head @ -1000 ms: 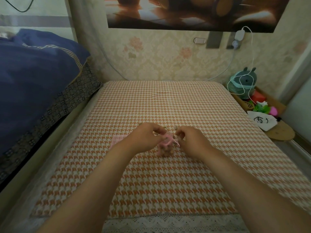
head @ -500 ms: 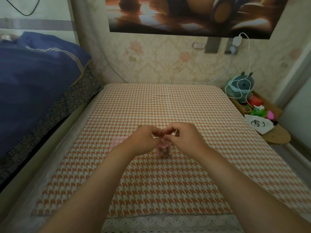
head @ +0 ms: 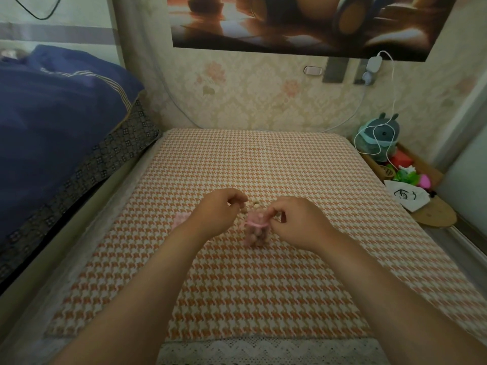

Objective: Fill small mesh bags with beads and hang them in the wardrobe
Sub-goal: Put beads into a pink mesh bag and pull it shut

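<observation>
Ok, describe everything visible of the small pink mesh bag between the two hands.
The pink mesh bag is a small sheer pouch; brownish round beads show through its lower part. A pink drawstring cinches its neck, leaving a short ruffle above. It stands upright on the orange houndstooth cloth. The right hand pinches its top; the left hand, fingers curled, is just beside it, and whether it holds a cord cannot be told.

The mesh bag [head: 256, 231] stands on the mat [head: 263, 291], between the left hand [head: 216, 216] at 9 o'clock and the right hand [head: 295, 222] at 3 o'clock. One bead [head: 255, 205] lies behind it at 12 o'clock. Off the mat: bedding [head: 52, 127] at 10 o'clock, plush toy [head: 379, 138] at 2 o'clock.
</observation>
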Demonstrator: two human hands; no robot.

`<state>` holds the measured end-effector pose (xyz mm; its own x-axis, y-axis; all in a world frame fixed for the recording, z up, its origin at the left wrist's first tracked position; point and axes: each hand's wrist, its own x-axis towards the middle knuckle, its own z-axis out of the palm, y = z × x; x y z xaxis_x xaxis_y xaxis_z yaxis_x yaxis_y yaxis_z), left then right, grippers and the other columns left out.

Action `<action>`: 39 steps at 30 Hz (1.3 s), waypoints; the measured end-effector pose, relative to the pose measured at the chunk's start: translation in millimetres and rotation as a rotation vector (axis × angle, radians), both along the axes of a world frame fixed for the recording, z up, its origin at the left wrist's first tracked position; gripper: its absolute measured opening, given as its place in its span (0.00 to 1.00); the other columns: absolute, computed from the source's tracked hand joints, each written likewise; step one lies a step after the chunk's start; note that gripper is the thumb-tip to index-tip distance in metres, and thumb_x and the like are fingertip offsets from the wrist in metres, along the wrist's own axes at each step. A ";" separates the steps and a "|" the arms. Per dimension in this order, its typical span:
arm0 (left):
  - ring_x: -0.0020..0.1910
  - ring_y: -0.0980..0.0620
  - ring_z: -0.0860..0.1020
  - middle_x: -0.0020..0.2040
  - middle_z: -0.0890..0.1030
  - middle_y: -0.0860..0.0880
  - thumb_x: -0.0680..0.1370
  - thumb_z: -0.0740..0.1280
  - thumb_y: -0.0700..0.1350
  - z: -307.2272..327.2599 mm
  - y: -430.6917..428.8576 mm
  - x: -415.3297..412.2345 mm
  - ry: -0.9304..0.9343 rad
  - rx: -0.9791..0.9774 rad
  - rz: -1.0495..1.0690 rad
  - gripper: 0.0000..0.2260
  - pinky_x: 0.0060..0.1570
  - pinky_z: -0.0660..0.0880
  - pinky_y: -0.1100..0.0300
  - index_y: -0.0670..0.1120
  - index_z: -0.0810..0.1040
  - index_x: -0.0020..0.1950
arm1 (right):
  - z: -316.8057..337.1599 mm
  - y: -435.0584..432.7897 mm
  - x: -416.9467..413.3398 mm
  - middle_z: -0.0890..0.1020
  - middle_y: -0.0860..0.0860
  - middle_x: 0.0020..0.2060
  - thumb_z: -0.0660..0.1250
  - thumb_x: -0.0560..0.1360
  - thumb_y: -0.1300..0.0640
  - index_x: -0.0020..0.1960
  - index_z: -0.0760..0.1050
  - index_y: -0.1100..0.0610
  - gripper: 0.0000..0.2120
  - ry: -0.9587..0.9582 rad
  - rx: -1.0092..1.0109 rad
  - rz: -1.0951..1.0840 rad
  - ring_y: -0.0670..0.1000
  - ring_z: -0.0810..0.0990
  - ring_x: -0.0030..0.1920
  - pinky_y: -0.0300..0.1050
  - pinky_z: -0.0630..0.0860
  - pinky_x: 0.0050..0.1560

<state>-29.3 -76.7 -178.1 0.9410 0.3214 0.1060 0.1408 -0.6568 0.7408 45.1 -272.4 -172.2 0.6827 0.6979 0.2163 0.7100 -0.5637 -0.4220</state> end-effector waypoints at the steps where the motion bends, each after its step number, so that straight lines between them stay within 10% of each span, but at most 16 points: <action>1: 0.48 0.56 0.79 0.52 0.82 0.55 0.80 0.61 0.38 -3.2 1.9 1.5 0.001 0.026 0.017 0.12 0.37 0.71 0.66 0.49 0.80 0.59 | -0.5 -0.6 0.4 0.79 0.38 0.44 0.70 0.76 0.51 0.47 0.84 0.44 0.04 -0.002 0.003 0.001 0.35 0.72 0.38 0.39 0.70 0.39; 11: 0.63 0.47 0.76 0.66 0.77 0.48 0.76 0.66 0.38 -53.9 1.9 24.0 0.035 0.405 -0.130 0.21 0.57 0.77 0.50 0.51 0.77 0.68 | -8.3 -0.7 2.5 0.80 0.38 0.44 0.70 0.75 0.53 0.46 0.84 0.44 0.05 -0.008 0.041 -0.001 0.35 0.73 0.38 0.40 0.74 0.40; 18: 0.40 0.43 0.79 0.35 0.75 0.51 0.73 0.66 0.34 -57.7 2.3 34.2 0.023 0.361 -0.053 0.12 0.34 0.68 0.58 0.50 0.78 0.35 | -9.7 -1.6 2.0 0.80 0.39 0.43 0.70 0.75 0.54 0.48 0.84 0.45 0.06 -0.009 0.052 0.019 0.35 0.73 0.37 0.34 0.67 0.37; 23: 0.43 0.53 0.77 0.49 0.81 0.50 0.79 0.67 0.43 -33.6 -0.5 28.1 -0.024 0.100 0.091 0.09 0.41 0.70 0.62 0.47 0.80 0.59 | -7.8 -2.1 1.2 0.81 0.39 0.45 0.69 0.75 0.53 0.48 0.83 0.45 0.06 -0.012 0.035 0.009 0.36 0.73 0.38 0.38 0.70 0.38; 39: 0.47 0.60 0.77 0.53 0.81 0.57 0.77 0.69 0.52 16.8 -25.1 -7.4 0.078 0.211 -0.100 0.08 0.50 0.75 0.60 0.53 0.84 0.54 | 3.3 -3.3 -12.6 0.83 0.42 0.49 0.67 0.76 0.51 0.49 0.83 0.43 0.07 -0.016 -0.010 -0.017 0.43 0.79 0.46 0.44 0.77 0.45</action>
